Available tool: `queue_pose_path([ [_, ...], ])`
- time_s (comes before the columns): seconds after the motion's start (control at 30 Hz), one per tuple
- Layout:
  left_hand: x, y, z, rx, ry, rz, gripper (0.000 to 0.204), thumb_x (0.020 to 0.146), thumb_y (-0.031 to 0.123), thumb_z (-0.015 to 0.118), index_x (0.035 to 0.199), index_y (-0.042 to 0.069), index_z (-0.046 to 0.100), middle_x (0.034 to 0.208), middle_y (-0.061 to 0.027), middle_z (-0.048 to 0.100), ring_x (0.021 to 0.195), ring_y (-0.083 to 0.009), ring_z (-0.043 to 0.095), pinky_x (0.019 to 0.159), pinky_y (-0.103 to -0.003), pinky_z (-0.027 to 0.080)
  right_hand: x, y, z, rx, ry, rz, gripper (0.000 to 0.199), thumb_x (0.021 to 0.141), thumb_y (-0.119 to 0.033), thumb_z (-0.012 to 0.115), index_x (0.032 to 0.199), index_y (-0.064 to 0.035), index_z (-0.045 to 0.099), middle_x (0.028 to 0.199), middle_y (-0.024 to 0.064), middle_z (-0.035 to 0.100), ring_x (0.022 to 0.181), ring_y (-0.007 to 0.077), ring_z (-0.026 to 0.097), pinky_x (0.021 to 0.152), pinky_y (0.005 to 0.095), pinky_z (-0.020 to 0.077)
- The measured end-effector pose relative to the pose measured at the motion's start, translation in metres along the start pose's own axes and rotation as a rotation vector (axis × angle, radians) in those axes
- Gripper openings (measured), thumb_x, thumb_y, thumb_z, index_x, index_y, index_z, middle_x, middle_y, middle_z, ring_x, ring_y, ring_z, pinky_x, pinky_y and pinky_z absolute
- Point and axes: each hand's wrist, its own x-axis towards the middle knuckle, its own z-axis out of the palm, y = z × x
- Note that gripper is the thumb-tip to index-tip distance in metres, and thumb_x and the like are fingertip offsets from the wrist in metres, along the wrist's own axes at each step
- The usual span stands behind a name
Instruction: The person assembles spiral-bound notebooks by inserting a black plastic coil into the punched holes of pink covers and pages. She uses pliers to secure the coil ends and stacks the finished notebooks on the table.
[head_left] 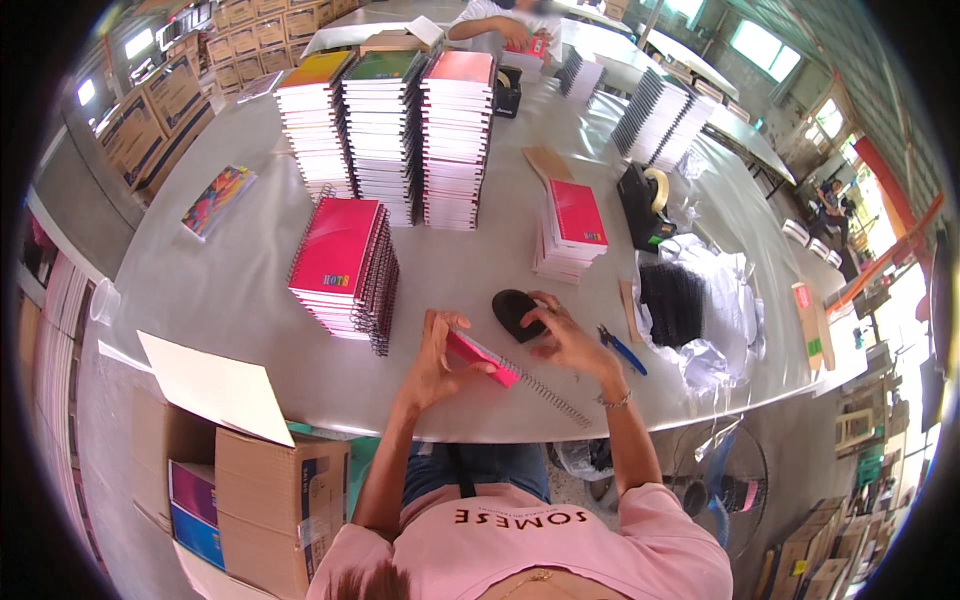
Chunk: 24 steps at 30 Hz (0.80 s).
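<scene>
My left hand [440, 358] is closed on a small pink notebook [482, 357], which is tilted with its edge up. A thin wire coil [550, 396] runs along that edge and sticks out past the notebook's end toward the table's near edge. My right hand [568, 340] has its fingers curled at the edge of a black oval object [515, 314], whose kind I cannot make out. To the left stands a stack of spiral-bound pink notebooks [335, 245]. Ahead on the right is a shorter pile of pink-covered notebooks [577, 213].
Blue-handled pliers [628, 353] lie right of my right hand. Beyond are black coils [672, 305] in white plastic and a tape dispenser [640, 205]. Tall notebook stacks [455, 140] stand at the back. Another person's arm [490, 28] works across the table. An open carton [260, 490] sits lower left.
</scene>
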Motion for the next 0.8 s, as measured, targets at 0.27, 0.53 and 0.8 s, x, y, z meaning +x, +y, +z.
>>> queue_pose_path([
  [0.27,-0.008,-0.004,0.008,-0.158,0.026,-0.136,0.101,0.060,0.029,0.096,0.136,0.006,0.034,0.129,-0.0113,0.041,0.119,-0.0259,0.044,0.104,-0.039,0.037,0.021,0.006,0.029,-0.176,0.172,-0.117,0.045,0.070,-0.014,0.084,0.106,-0.0105,0.056,0.149,0.0140,0.036,0.138,0.0375,0.036,0.113,0.0423,0.0333],
  [0.53,-0.009,-0.010,0.009,-0.255,0.052,-0.173,0.117,0.055,0.028,0.097,0.146,0.009,0.026,0.132,-0.0126,0.039,0.124,-0.0269,0.040,0.109,-0.041,0.033,0.012,-0.003,0.027,-0.152,0.099,-0.104,0.051,0.070,-0.021,0.086,0.111,-0.0101,0.057,0.148,0.0124,0.040,0.135,0.0293,0.042,0.111,0.0377,0.0339],
  [0.8,-0.011,-0.009,0.007,-0.239,0.028,-0.242,0.114,0.055,0.035,0.097,0.144,0.013,0.030,0.126,-0.0120,0.042,0.120,-0.0263,0.043,0.105,-0.039,0.037,-0.031,-0.008,0.016,0.864,-0.047,0.148,0.051,0.081,-0.029,0.080,0.118,-0.0020,0.058,0.129,0.0069,0.056,0.116,0.0182,0.052,0.095,0.0274,0.0441],
])
